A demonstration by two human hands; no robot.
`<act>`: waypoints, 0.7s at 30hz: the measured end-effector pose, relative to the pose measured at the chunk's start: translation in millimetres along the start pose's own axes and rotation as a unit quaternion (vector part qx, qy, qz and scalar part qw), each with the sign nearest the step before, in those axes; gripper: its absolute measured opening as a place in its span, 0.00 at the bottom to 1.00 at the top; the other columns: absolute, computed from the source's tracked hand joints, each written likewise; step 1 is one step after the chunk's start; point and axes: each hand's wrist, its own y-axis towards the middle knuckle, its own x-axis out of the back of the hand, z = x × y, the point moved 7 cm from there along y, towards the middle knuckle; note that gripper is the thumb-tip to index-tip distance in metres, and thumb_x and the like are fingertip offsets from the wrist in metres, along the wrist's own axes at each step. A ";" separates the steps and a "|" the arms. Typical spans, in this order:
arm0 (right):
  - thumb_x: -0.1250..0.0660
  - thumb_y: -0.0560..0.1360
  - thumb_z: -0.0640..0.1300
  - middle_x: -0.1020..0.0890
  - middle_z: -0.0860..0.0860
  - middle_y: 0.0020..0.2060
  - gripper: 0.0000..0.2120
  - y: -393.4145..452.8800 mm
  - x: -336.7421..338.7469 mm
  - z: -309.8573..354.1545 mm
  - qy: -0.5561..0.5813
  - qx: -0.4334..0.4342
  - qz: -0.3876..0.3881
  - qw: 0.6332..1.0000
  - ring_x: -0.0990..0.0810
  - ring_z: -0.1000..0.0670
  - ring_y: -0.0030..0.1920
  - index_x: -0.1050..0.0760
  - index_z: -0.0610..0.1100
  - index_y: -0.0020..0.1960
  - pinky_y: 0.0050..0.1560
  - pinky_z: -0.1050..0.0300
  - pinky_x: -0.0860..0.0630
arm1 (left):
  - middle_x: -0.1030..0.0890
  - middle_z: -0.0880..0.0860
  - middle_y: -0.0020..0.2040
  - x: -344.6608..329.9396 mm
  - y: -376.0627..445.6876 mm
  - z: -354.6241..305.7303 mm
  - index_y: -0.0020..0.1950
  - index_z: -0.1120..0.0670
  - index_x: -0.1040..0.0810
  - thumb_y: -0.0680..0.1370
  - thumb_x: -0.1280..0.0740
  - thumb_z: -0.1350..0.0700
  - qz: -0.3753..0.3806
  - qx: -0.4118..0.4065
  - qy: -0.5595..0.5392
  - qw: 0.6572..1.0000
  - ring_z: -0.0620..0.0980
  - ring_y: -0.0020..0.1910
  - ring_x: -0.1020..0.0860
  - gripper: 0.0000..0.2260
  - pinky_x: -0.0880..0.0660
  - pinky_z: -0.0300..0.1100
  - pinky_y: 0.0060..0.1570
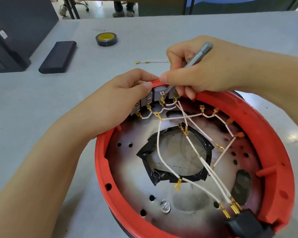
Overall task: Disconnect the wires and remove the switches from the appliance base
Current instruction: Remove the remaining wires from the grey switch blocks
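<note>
Four switches [159, 95] sit under the rim [248, 107]; left hand [127, 90] pinches it, right hand [205, 69] grips the tool [198, 55]. Pry gently, sparing the wires [172, 104].

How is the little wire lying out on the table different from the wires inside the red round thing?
The short white loose wire lies on the grey table, plugged into nothing; the long white wires inside the red round appliance base mostly still run to the grey switches and the black plug block. The loose wire looks shorter and nearly straight; the inside wires curve and cross each other. Both are white with gold metal ends.
</note>
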 end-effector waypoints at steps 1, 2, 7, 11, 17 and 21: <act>0.32 0.76 0.45 0.20 0.51 0.23 0.15 1.0 -0.4 -1.2 0.010 -0.006 0.004 1.000 0.27 0.57 0.20 0.32 0.47 0.33 0.21 0.70 0.35 | 0.18 0.47 0.50 -0.5 0.2 0.1 0.55 0.43 0.22 0.82 0.42 0.53 0.001 -0.002 -0.002 1.000 0.61 0.49 0.22 0.10 0.25 0.54 0.50; 0.32 0.76 0.45 0.21 0.50 0.23 0.15 2.0 -0.7 -2.5 0.020 -0.011 0.006 1.000 0.27 0.57 0.21 0.32 0.47 0.32 0.20 0.69 0.35 | 0.17 0.46 0.49 -0.6 0.2 0.3 0.55 0.43 0.22 0.82 0.42 0.53 0.001 -0.003 -0.007 1.000 0.58 0.49 0.21 0.10 0.25 0.50 0.50; 0.33 0.75 0.40 0.21 0.48 0.24 0.16 5.4 -2.1 -7.0 0.048 -0.035 0.011 0.998 0.28 0.55 0.20 0.33 0.46 0.31 0.19 0.66 0.38 | 0.17 0.47 0.49 -2.2 -0.4 2.3 0.56 0.46 0.22 0.82 0.42 0.55 0.009 0.012 -0.030 0.999 0.44 0.48 0.19 0.10 0.24 0.37 0.51; 0.35 0.74 0.37 0.22 0.48 0.23 0.15 7.0 -2.3 -5.6 0.053 -0.044 0.017 0.997 0.28 0.55 0.19 0.34 0.45 0.31 0.19 0.66 0.38 | 0.17 0.48 0.50 -1.7 -1.7 0.4 0.57 0.46 0.22 0.82 0.42 0.55 0.006 0.016 -0.032 0.999 0.46 0.48 0.20 0.10 0.26 0.36 0.47; 0.36 0.73 0.37 0.23 0.48 0.21 0.15 8.1 -0.1 -4.9 0.059 -0.042 0.009 0.997 0.32 0.55 0.17 0.34 0.45 0.29 0.19 0.66 0.38 | 0.17 0.48 0.50 -1.4 -1.8 -0.7 0.56 0.44 0.22 0.82 0.42 0.54 0.006 0.018 -0.025 1.000 0.51 0.51 0.22 0.10 0.26 0.39 0.51; 0.37 0.71 0.38 0.23 0.48 0.20 0.16 11.4 -4.2 -4.3 0.058 -0.050 0.022 0.997 0.34 0.55 0.16 0.35 0.47 0.27 0.19 0.68 0.39 | 0.17 0.45 0.49 -0.5 -1.6 0.0 0.57 0.45 0.22 0.82 0.42 0.54 0.006 0.018 -0.027 0.999 0.47 0.51 0.20 0.10 0.26 0.42 0.56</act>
